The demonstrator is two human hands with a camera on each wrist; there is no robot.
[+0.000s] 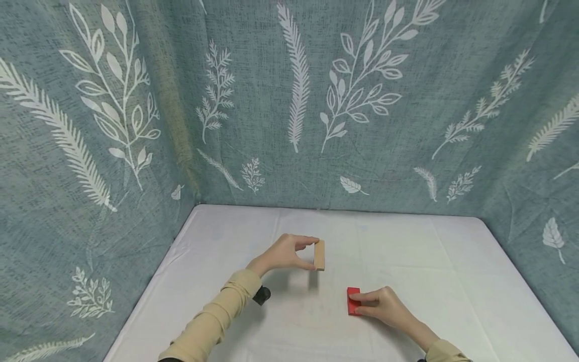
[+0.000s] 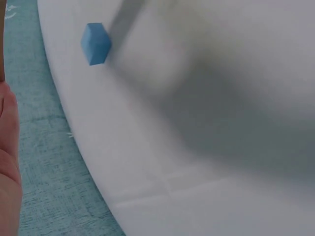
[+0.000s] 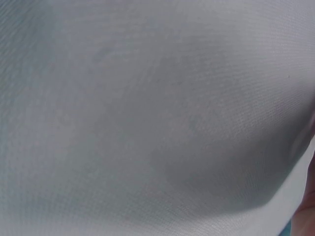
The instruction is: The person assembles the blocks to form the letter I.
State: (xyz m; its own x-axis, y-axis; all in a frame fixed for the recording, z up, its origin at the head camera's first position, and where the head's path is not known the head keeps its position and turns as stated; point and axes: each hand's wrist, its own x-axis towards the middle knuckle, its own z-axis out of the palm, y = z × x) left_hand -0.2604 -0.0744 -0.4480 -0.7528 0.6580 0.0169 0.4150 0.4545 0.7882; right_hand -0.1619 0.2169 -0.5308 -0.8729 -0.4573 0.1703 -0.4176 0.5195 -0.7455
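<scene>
From where I stand, two bare hands are at work over a white table (image 1: 407, 246). The left hand (image 1: 284, 252), just below the centre of the head view, holds a tan block (image 1: 319, 255) upright between thumb and fingers, pinching it by its two ends; a shadow lies on the cloth below, and the block is clear of the surface. The right hand (image 1: 384, 305), lower and right of centre, pinches a red block (image 1: 352, 304) between thumb and fingers, a narrow grip; whether that block bears on the table, I cannot tell. The two blocks are apart, the tan one higher in the frame and to the left. A blue block (image 2: 96, 44) sits on the cloth at upper left of the left wrist view. The right wrist view shows mostly blurred pale cloth, with part of the hand at lower right. A black device (image 1: 262, 295) sits by the left sleeve (image 1: 217, 317). A green leaf-patterned curtain (image 1: 258, 75) fills the upper frame.
</scene>
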